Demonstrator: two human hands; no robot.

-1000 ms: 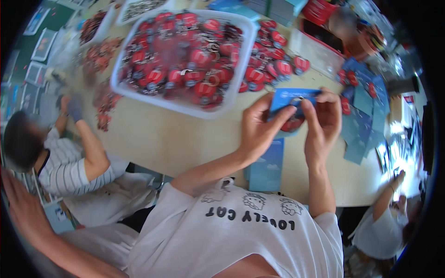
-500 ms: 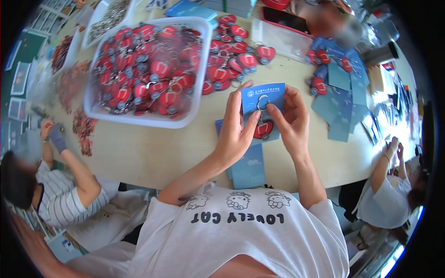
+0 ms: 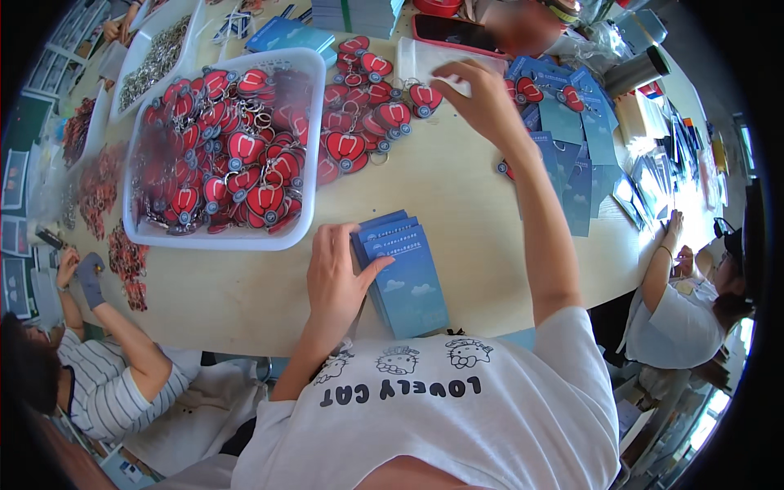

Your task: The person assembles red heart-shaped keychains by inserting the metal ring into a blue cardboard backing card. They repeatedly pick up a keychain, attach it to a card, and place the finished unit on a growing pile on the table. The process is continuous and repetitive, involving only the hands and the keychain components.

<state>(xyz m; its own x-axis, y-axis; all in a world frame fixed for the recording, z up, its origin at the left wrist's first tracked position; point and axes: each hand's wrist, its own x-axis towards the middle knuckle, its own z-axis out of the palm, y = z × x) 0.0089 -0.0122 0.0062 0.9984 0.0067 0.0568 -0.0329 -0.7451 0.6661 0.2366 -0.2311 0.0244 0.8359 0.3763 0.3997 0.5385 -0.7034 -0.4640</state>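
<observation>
My left hand (image 3: 333,273) grips the upper left edge of a fanned stack of blue cards (image 3: 412,286) in front of me, its thumb on the top card. The cards carry white clouds and a line of print. My right hand (image 3: 482,102) is stretched out over the far side of the table, fingers apart, with nothing visible between them. Its fingertips are nearest a red keychain (image 3: 425,96) at the right end of a loose heap of red keychains (image 3: 347,147), beside a clear plastic bag (image 3: 445,59).
A clear tub (image 3: 306,196) full of red keychains stands left of centre. Behind it is a tray of metal rings (image 3: 155,61). Blue cards with keychains (image 3: 572,139) lie at the right, near a dark cylinder (image 3: 637,72) and a phone (image 3: 453,33). People work at both sides.
The blue card with its keychain has left my hands. My left hand has come down onto the card stack, while my right hand has moved away toward the far loose keychains.
</observation>
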